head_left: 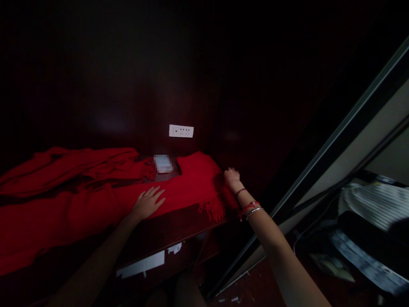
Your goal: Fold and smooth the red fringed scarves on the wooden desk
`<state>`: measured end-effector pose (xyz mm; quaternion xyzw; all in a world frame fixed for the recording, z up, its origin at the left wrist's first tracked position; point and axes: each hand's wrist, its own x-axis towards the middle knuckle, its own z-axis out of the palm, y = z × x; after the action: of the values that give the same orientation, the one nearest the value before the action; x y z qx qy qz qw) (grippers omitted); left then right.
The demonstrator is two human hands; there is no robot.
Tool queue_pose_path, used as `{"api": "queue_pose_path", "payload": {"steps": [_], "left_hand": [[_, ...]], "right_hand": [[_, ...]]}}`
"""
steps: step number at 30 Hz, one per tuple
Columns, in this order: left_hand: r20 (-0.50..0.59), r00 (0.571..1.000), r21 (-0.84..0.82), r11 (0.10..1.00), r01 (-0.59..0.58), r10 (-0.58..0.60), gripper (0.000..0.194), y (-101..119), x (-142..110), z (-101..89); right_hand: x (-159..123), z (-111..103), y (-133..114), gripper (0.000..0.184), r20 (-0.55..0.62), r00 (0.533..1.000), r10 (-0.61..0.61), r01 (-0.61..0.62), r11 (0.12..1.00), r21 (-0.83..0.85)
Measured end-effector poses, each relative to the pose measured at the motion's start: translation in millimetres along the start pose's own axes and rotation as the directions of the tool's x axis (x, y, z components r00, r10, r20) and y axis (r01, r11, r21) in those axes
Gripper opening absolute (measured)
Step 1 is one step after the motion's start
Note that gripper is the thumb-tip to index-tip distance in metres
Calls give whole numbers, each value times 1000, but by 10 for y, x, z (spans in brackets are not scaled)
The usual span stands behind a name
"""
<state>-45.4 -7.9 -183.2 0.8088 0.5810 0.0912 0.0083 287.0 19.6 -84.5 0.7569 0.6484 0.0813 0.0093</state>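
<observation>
A red fringed scarf [79,192] lies spread across a dark wooden shelf [172,230] inside a dim cabinet. My left hand [148,202] rests flat on the cloth near its middle, fingers spread. My right hand [231,177] is at the scarf's right end, by the back corner, with its fingers curled closed on the fabric edge. Bracelets and a red string circle that wrist. A tassel fringe [212,209] hangs over the shelf's front edge just left of that wrist.
A white socket plate [181,131] is set in the dark back wall. A small pale blurred item [162,163] lies on the shelf behind the scarf. A sliding door frame [319,170] runs diagonally at right, with striped fabric [377,200] beyond it. White paper scraps [143,264] stick below the shelf.
</observation>
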Motion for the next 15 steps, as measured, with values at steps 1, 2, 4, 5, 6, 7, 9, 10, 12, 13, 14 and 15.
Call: {"api": "queue_pose_path", "payload": {"steps": [1,2,4,5,6,7,9,10,12,13,14,15], "left_hand": [[-5,1000,-2,1000,-2,2,48,-6,-1,5],[-8,1000,-4,1000,-4,4,48,-12,-1,11],[-15,1000,-6,1000,-11,11,48,-21,3,22],[-21,1000,-7,1000,-15,14,47,-21,6,26],[-29,999,-9,1000,-20,19,47,-17,9,29],[-37,999,-10,1000,-23,23,47,-8,11,29],[-56,998,-3,1000,-29,28,45,21,4,19],[-72,997,10,1000,-29,30,44,38,-9,5],[-128,990,63,997,-45,53,42,61,-68,-50],[-163,984,98,993,-61,77,41,58,-116,-94],[-195,975,134,988,-81,106,40,41,-178,-151],[-221,967,165,982,-91,127,40,5,-253,-222]], "right_hand": [[-9,75,-17,29,20,999,-31,31,999,19],[-19,157,-27,32,46,997,-60,58,998,40],[-40,321,-28,38,97,991,-92,85,994,72],[-50,393,-21,40,115,989,-92,83,993,81],[-58,450,-11,41,126,989,-84,73,994,84],[-66,489,-2,43,127,989,-70,59,995,84],[-77,504,-7,45,105,994,-37,28,996,80],[-82,483,-30,45,85,996,-23,17,997,77],[-99,397,-136,45,0,1000,-26,26,997,71],[-115,344,-221,44,-60,997,-54,58,996,71],[-139,289,-328,42,-120,987,-103,112,991,74],[-172,239,-454,40,-174,970,-170,187,979,82]]}}
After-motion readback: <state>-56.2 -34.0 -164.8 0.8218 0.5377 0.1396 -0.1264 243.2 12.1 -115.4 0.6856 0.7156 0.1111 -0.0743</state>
